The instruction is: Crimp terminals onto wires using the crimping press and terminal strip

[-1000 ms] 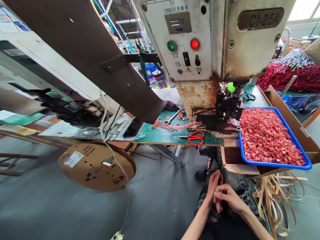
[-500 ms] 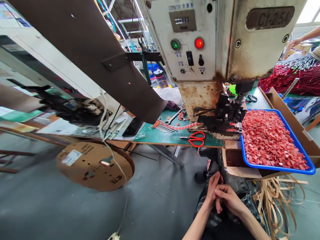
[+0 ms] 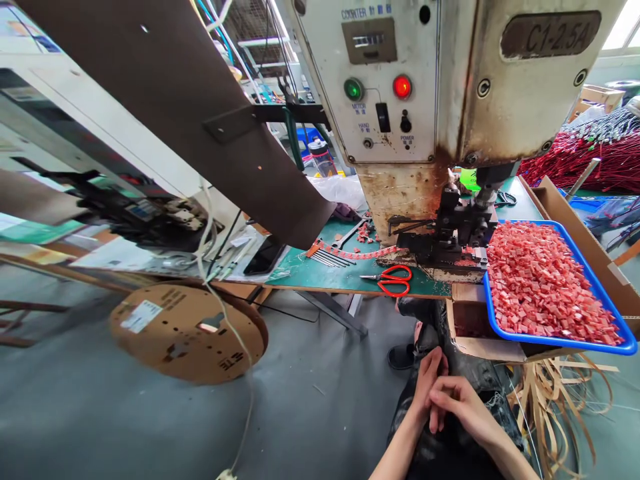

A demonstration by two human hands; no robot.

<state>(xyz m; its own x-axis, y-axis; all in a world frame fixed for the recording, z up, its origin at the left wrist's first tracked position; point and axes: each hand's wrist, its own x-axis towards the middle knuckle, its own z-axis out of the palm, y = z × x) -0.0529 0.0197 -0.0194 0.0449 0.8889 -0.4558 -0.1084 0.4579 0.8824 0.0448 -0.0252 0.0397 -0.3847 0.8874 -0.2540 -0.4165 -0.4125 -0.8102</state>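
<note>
My left hand and my right hand rest together over my lap, fingers loosely clasped against each other. Nothing shows in either hand, though the overlapping fingers partly hide the palms. Above them is the table edge, where red-handled scissors lie on the green tabletop. A press machine stands behind, its red lamp lit. From the left, a strip of pink pieces runs to its dark tooling. Right of the tooling, a blue tray is heaped with small pink pieces.
A cardboard box sits under the tray. Large brown reel hangs below the table at left, beside a white cord. Tan strips dangle at right. A black phone and bundles of red wires are farther off.
The view has shifted slightly. Another person's arm at the upper right has left the view. My hands stay clasped, with a slight shift of the fingers.
</note>
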